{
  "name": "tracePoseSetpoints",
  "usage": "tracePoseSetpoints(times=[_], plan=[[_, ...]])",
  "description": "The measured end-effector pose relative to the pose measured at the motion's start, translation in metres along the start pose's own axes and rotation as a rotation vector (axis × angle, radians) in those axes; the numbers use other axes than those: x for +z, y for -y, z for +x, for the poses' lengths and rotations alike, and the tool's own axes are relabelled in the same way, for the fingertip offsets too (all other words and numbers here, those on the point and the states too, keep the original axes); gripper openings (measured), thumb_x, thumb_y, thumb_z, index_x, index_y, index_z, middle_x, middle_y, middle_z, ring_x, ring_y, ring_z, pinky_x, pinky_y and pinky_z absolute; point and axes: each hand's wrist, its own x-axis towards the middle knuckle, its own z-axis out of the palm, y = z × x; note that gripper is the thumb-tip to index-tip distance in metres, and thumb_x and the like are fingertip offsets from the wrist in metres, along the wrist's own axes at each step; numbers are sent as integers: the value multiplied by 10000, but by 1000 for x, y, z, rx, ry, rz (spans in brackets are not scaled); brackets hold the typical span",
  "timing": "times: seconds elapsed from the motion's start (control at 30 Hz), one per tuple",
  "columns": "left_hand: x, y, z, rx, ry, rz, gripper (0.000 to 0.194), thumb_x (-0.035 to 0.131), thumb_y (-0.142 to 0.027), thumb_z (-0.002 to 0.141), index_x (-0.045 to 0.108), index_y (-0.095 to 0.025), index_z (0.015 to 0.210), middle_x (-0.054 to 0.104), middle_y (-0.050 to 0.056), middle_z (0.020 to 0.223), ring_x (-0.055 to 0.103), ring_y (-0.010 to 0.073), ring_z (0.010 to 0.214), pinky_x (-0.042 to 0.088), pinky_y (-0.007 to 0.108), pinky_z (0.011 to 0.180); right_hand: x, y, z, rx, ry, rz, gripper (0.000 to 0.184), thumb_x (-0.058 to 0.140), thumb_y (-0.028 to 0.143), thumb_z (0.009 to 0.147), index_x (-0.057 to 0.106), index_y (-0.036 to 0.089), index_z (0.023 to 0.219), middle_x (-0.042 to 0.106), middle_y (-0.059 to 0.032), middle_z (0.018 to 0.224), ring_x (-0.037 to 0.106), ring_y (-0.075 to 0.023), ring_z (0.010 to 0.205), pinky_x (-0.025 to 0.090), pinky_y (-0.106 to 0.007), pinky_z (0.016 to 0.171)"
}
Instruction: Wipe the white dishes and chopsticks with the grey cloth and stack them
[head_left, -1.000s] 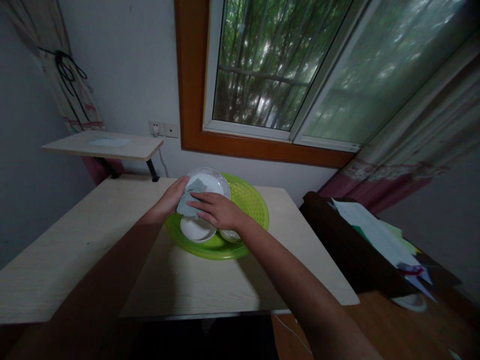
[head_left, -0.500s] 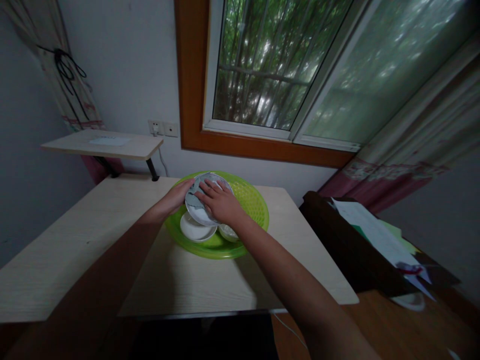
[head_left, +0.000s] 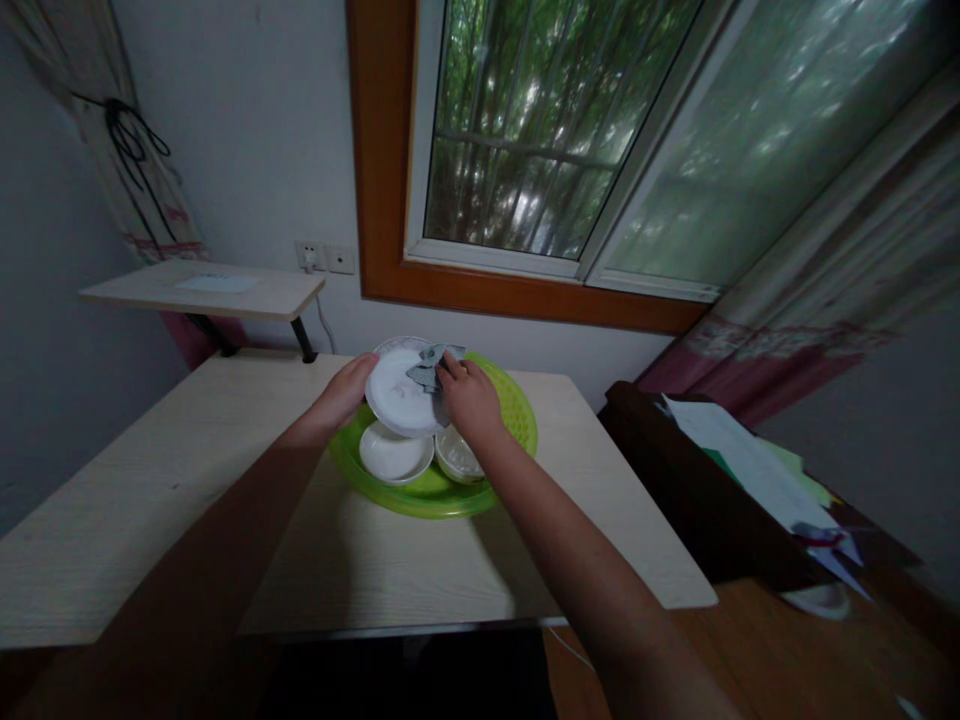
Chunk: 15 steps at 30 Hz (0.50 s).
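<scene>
My left hand (head_left: 346, 392) grips the left edge of a white plate (head_left: 397, 392), which is tilted above a green plastic basket (head_left: 420, 506). At the plate's right side, my right hand (head_left: 471, 398) has its fingers closed on a grey cloth (head_left: 427, 374) that lies against the plate's surface. Below the plate, a small white dish (head_left: 394, 455) rests in the basket. Beside it stands a white bowl (head_left: 457, 455), partly covered by my right wrist.
The basket stands on a pale wooden table (head_left: 420, 570). A raised shelf (head_left: 202, 290) with a sheet on it is at the back left. Wall sockets (head_left: 324, 257) and a window (head_left: 555, 140) are behind. Papers (head_left: 750, 460) lie on a dark piece of furniture at right.
My right hand has moved right across the plate with the cloth, from fingers spread flat to bunched. More of the plate's face and of the bowl now shows.
</scene>
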Motion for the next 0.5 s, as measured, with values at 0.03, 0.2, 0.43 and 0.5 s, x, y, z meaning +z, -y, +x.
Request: tracePoseSetpoints(times=[0.03, 0.2, 0.43, 0.5], plan=[[-1, 1, 1, 5, -12, -14, 458, 625, -525, 830, 709, -113, 1012, 728, 116, 998, 645, 230, 903, 502, 353, 864, 0, -1, 0, 17, 4, -2, 381, 422, 162, 981, 648, 136, 1286, 479, -150, 1517, 518, -324, 1191, 440, -470, 1019], [-4, 0, 1, 28, -91, -77, 474, 614, -534, 838, 671, -113, 1049, 714, 104, 981, 634, 215, 904, 493, 309, 788, -3, 0, 1, 32, -38, 18, 285, 483, 197, 973, 733, 119, 1085, 594, -185, 1336, 485, -327, 1164, 423, -469, 1016], [1, -9, -3, 58, -116, -80, 409, 595, -494, 869, 667, -118, 1013, 711, 98, 961, 638, 221, 912, 487, 300, 768, -5, 6, -2, -149, -9, 84, 342, 498, 348, 995, 759, 137, 926, 675, -143, 974, 551, -277, 1013, 445, -405, 901], [2, -8, -2, 48, -129, -78, 405, 595, -491, 868, 666, -120, 1015, 710, 100, 954, 638, 226, 904, 490, 307, 762, -5, 7, -3, -227, 10, 123, 419, 439, 386, 1025, 759, 146, 901, 676, -122, 908, 573, -250, 956, 443, -383, 875]])
